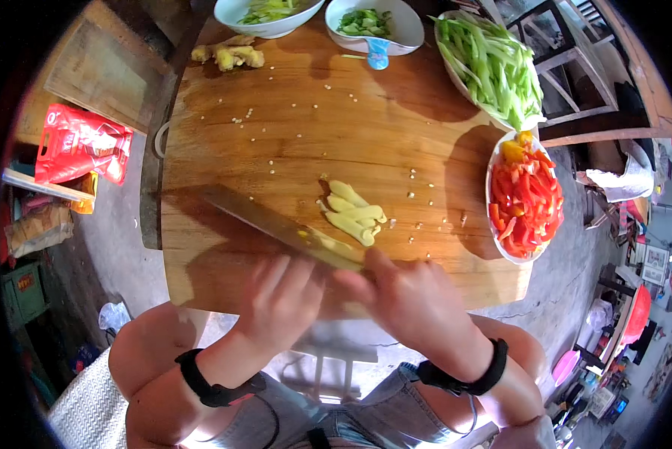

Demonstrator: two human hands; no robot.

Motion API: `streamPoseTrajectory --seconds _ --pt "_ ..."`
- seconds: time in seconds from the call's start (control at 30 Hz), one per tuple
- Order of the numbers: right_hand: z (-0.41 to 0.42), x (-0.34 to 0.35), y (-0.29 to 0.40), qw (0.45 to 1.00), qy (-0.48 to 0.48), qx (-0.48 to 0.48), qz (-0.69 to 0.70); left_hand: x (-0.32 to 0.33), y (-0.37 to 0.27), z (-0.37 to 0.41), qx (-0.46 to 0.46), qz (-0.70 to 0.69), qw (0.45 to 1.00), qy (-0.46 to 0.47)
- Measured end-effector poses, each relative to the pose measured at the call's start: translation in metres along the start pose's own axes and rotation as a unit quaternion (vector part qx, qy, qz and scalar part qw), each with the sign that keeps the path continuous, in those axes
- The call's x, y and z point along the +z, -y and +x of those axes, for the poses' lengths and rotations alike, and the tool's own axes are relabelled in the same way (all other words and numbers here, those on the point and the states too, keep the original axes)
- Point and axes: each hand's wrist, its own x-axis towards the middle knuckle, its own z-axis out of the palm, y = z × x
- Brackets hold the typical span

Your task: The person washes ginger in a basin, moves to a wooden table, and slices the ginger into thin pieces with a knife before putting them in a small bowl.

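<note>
My right hand [409,286] is closed round the handle end of a kitchen knife [257,219], whose broad blade points to the upper left over the wooden cutting board [291,151]. My left hand [285,294] lies at the near side of the blade with fingers bent, slightly blurred; whether it touches the blade or holds something is hidden. Just beyond the blade sit several pale yellow ginger slices [355,213] in a small pile. A whole ginger root [229,54] rests at the board's far left corner. Small pale seeds are scattered over the board.
Along the far edge stand a white bowl of pale yellow-green strips [271,28] and a white bowl of chopped greens [341,42]. At right are a plate of green strips [490,67] and a plate of red pepper strips [524,196]. A red packet [83,143] lies beyond the left edge.
</note>
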Motion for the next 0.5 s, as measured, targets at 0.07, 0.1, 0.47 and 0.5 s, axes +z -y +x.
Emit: streamPoseTrajectory --seconds 0.07,0.1,0.47,0.5 --pt "0.007 0.001 0.0 1.0 0.016 -0.007 -0.005 0.001 0.002 -0.004 0.006 0.002 1.0 0.015" --pt "0.011 0.002 -0.006 1.0 0.008 -0.006 0.02 0.001 0.004 -0.006 0.003 -0.005 1.0 0.027" --pt "-0.008 -0.031 -0.015 0.979 0.073 0.08 0.174 -0.013 0.017 0.008 -0.095 -0.025 0.995 -0.016" --pt "-0.01 -0.03 -0.014 0.98 0.075 0.076 0.171 -0.013 0.016 0.006 -0.101 -0.015 0.995 -0.006"
